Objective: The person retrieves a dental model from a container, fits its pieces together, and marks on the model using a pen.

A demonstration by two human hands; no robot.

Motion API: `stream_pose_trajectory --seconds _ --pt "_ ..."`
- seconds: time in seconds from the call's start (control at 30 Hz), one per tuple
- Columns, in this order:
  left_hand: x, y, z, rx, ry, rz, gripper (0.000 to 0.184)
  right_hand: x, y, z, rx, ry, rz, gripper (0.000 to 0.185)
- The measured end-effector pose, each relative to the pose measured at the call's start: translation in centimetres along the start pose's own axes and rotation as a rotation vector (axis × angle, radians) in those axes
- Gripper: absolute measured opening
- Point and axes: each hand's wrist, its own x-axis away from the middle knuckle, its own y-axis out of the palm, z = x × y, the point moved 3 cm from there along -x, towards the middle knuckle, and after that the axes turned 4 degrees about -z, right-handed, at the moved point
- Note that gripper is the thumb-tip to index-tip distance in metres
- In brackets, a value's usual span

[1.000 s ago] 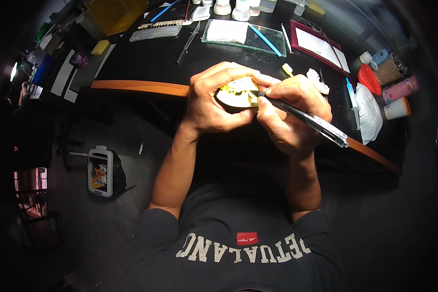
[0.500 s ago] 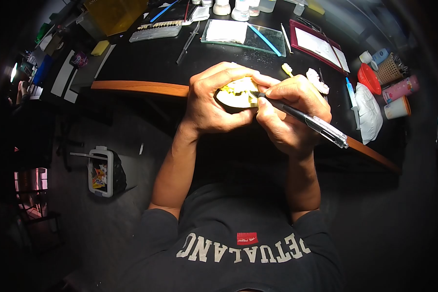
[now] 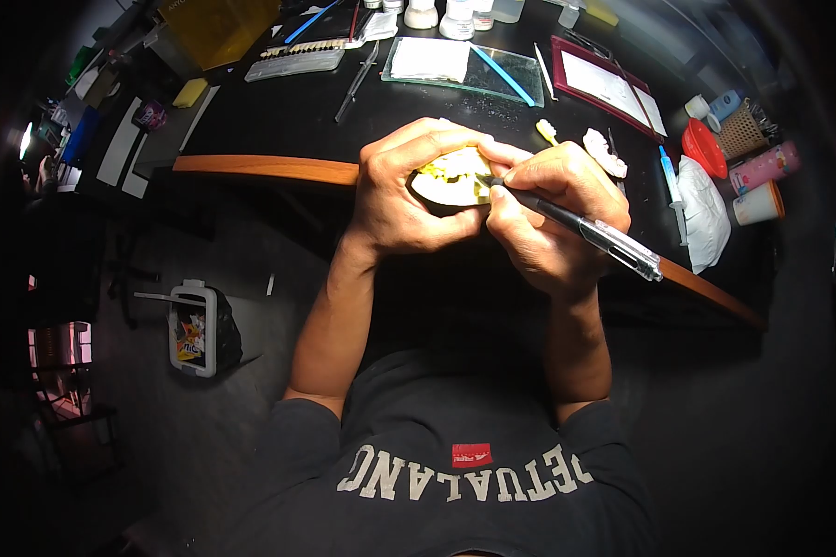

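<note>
My left hand [image 3: 404,190] is wrapped round a pale yellow dental model [image 3: 450,188], brightly lit, just off the table's front edge. In my right hand [image 3: 567,209] is a black pen [image 3: 590,229] with a clear, shiny rear end. The pen's tip touches or nearly touches the right part of the model; the exact contact is too small to tell. The fingertips of both hands come close together beside the model. Beyond my right hand lie a small yellowish piece [image 3: 547,131] and a white-pink model piece [image 3: 605,152].
A glass slab [image 3: 409,82] bears white paper and a blue-handled tool. A shade tray [image 3: 293,63], bottles [image 3: 457,20], a maroon frame [image 3: 567,88], a red bowl [image 3: 704,148] and a white bag [image 3: 704,218] stand around. A bin [image 3: 210,330] is on the floor.
My hands, the model and the pen hold almost the same pose. At the far left edge, another person's hand has come into view.
</note>
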Motion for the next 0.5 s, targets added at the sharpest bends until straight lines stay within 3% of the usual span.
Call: stream_pose_trajectory --seconds 0.5 --pt "-0.05 0.25 -0.23 -0.003 0.012 0.028 0.046 0.20 0.34 0.72 -0.037 0.004 0.095 0.018"
